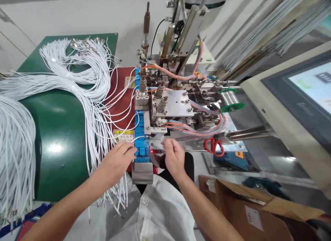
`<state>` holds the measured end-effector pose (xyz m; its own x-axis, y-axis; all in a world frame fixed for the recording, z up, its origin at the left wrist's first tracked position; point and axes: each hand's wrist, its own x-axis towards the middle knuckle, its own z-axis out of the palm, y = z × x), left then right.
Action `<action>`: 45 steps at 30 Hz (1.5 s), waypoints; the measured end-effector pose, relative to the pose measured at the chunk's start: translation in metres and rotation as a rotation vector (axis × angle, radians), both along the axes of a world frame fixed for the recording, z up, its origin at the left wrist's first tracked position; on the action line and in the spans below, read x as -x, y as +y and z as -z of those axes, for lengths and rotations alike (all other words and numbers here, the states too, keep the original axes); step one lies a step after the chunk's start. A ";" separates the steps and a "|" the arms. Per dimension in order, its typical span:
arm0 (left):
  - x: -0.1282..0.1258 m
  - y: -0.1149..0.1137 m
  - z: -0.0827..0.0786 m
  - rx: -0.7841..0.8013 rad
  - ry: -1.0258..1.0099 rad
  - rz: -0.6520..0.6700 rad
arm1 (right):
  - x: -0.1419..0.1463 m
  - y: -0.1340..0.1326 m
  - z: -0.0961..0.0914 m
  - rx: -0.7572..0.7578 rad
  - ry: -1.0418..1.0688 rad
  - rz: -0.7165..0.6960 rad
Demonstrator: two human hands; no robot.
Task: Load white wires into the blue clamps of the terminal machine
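Note:
My left hand (119, 160) is at the near end of a row of blue clips (141, 150), its fingers curled together with their tips at the row's left edge. Whatever is between those fingers is hidden. Just beyond them, a white cable (139, 137) runs into one of the clips. To the right of the row, my right hand (175, 158) is closed in a pinch beside the machine's metal plate (157, 145). What this pinch holds, if anything, is too small to tell. Further back, more white cables (117, 122) lead from a large bundle to the clips.
White cables (69, 82) lie across a green table (60, 130) on the left. Red-handled scissors (214, 146) and a wire spool (229, 100) are at the machine's right. A screen (310, 85) stands far right, above an open cardboard box (232, 203). A grey block (142, 173) ends the clip row.

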<state>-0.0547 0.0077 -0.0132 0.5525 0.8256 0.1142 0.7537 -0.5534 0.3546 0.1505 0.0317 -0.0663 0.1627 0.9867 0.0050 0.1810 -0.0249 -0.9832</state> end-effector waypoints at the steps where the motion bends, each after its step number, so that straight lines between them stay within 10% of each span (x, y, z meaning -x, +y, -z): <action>1: 0.006 -0.004 -0.005 0.058 -0.018 0.090 | -0.004 -0.001 0.000 0.001 0.032 0.002; 8: 0.019 -0.024 -0.023 0.212 0.115 0.229 | -0.012 -0.009 0.000 0.040 0.113 -0.029; 14: -0.016 -0.020 -0.010 0.084 -0.210 -0.126 | -0.008 -0.032 -0.010 -0.017 0.348 -0.192; 26: -0.055 -0.009 -0.005 0.184 -0.476 -0.318 | 0.006 -0.020 -0.028 0.131 0.619 -0.018; 34: -0.053 -0.011 0.002 0.154 -0.473 -0.270 | 0.001 -0.017 -0.044 0.004 0.113 -0.205; 45: -0.054 -0.011 0.005 0.326 -0.687 -0.465 | 0.020 -0.024 -0.038 -0.139 0.073 -0.066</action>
<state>-0.0006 -0.0031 -0.0184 0.0500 0.9986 0.0173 0.4402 -0.0375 0.8971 0.1304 0.0074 -0.0284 0.1021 0.9859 0.1328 0.1056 0.1220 -0.9869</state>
